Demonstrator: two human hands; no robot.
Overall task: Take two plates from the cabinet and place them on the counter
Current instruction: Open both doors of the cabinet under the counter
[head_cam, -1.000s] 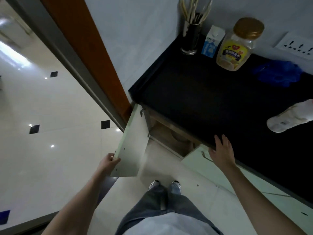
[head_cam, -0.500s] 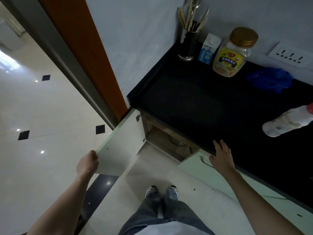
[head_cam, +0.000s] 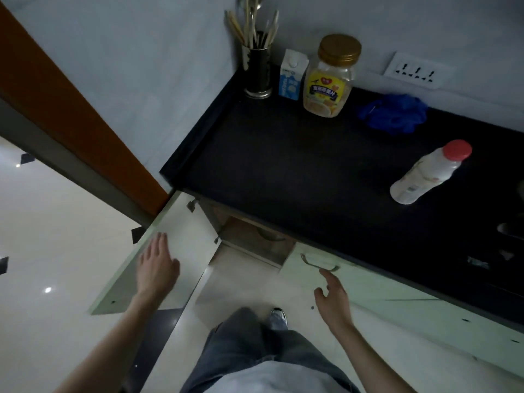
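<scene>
Looking down at a dark bench [head_cam: 283, 171] with the left cabinet door [head_cam: 175, 245] swung wide below its front edge. Left hand [head_cam: 157, 269] spread flat and empty over the door's inner face; cannot tell whether touching. Right hand [head_cam: 331, 296] loosely open, empty, just below the handle [head_cam: 319, 262] of the shut right door [head_cam: 368, 282]. Inside the cabinet [head_cam: 255, 236], a dim curved rim, possibly a plate; too dark to be sure. Along the bench's back edge: utensil holder [head_cam: 256, 69], carton [head_cam: 292, 75], jar [head_cam: 329, 78], blue gloves [head_cam: 394, 112]; near its right edge, a bottle [head_cam: 428, 173]. Step in hand, seemingly: cabinet opened, plates not yet taken. Next likely needs crouching and reaching into the opening.
</scene>
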